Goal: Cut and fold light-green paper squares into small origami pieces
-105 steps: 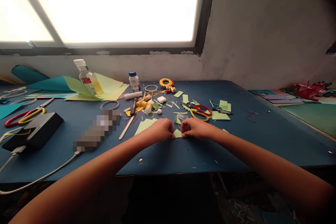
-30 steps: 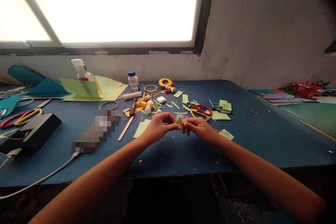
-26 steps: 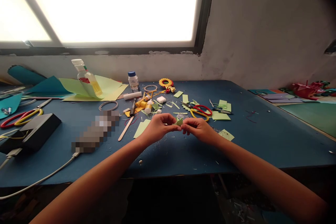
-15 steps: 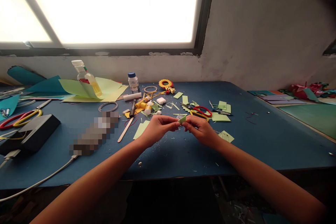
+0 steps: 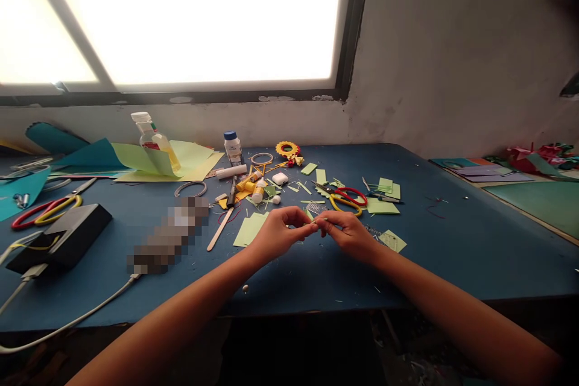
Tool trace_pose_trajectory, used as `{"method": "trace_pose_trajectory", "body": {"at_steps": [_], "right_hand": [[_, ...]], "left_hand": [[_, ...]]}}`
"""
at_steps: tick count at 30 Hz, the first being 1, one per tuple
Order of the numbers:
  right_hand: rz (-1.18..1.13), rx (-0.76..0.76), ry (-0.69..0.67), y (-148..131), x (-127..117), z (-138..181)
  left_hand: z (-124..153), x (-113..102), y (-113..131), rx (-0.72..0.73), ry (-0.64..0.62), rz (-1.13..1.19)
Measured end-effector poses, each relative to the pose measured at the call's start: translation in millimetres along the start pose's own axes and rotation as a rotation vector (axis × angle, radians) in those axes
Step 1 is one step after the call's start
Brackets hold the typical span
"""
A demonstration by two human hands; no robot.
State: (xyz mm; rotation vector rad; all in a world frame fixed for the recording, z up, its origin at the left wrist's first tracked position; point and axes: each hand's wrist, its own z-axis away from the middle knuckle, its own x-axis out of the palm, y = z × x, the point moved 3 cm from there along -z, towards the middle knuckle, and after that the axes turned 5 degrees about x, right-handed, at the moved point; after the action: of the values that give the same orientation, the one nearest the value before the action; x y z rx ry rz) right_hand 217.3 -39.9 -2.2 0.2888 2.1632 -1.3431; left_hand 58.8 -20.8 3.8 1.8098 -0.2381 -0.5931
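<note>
Both hands meet low over the blue surface (image 5: 452, 259), near its middle. The left hand (image 5: 281, 230) has its thumb and forefinger pressed close, and the right hand (image 5: 347, 231) does likewise, their fingertips touching. Between them sits a small green paper piece (image 5: 322, 219), of which little more than a thin edge shows; the fingers hide the rest, so its exact shape cannot be told.

Just beyond the hands lie the scissors (image 5: 335, 193), with one red and one yellow handle, among cut green scraps. Light green sheets (image 5: 250, 230) lie just beside the left hand, with a wooden stick (image 5: 220, 229) further left and a black marker (image 5: 232, 192) above it. Past the right wrist rests a pale green slip (image 5: 393, 241). Farther back stand a white case (image 5: 280, 178), a blue-capped bottle (image 5: 233, 149) and a scalloped yellow ring (image 5: 281, 148), all well apart from the hands
</note>
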Motion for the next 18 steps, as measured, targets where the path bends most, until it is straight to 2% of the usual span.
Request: {"method": "trace_pose_trajectory", "body": {"at_steps": [5,9,13,18], "right_hand": [[0.004,0.078,-0.039,4.0,2.0,1.4],[-0.055,0.073,-0.056,5.7,1.2,1.8],[-0.072,0.061,-0.032,3.3,-2.1,1.8],[-0.058,0.075,-0.075,-1.4,-1.3,0.2]], "left_hand": [[-0.7,1.1,3.7,0.006,-0.057,0.022],[1.0,3.4,6.7,-0.006,-0.121,0.068],[0.7,1.6,3.4,-0.032,-0.075,0.119],[-3.8,-4.9,-6.2,-0.121,-0.045,0.225]]}}
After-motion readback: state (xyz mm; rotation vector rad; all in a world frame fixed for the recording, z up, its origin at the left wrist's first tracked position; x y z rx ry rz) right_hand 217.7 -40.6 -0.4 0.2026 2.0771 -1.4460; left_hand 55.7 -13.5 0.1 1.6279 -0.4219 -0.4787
